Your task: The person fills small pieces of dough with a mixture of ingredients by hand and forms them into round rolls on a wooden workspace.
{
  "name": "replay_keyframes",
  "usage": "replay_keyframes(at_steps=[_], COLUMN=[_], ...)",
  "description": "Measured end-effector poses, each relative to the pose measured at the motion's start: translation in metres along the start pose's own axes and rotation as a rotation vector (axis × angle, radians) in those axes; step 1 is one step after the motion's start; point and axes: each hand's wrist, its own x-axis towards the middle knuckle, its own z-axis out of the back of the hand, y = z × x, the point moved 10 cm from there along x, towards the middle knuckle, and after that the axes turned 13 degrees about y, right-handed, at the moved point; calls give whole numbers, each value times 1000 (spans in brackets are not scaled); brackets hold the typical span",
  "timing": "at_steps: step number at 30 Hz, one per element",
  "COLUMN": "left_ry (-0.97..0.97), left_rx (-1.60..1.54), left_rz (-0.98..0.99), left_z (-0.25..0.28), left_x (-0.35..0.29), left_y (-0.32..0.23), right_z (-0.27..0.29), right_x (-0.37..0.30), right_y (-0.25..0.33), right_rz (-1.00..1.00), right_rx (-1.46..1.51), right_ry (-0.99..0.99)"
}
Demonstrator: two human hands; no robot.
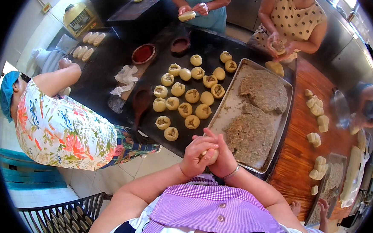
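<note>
Close to the table's near edge, my left hand and my right hand are pressed together around a pale dough ball. Only a small part of it shows between my fingers and palms. Beyond my hands, several round filled buns sit on the dark tabletop. Some have brown filling showing at the top, others look smooth. To the right of them lies a metal tray with two mounds of chopped filling, its near end beside my right hand.
A wooden board with dough pieces adjoins on the right. A red bowl and crumpled paper lie at left. A person in a floral top stands left; two people work dough across the table. A black rack stands lower left.
</note>
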Motion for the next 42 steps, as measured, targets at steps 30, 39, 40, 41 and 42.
replay_keyframes(at_steps=[30, 39, 40, 41, 42], left_ry=[-613, 63, 142, 224, 281], left_rx=[-741, 318, 474, 631, 622], left_rz=[805, 490, 474, 451, 542], left_z=[77, 106, 99, 89, 81], left_x=[-101, -30, -39, -42, -35], left_y=[179, 234, 251, 259, 250], right_z=[116, 155, 160, 165, 162], right_x=[-81, -133, -135, -138, -141], right_y=[20, 38, 35, 34, 39], right_rz=[-176, -85, -99, -109, -104], right_rx=[-435, -572, -573, -572, -574], right_ry=[-502, -703, -706, -711, -742])
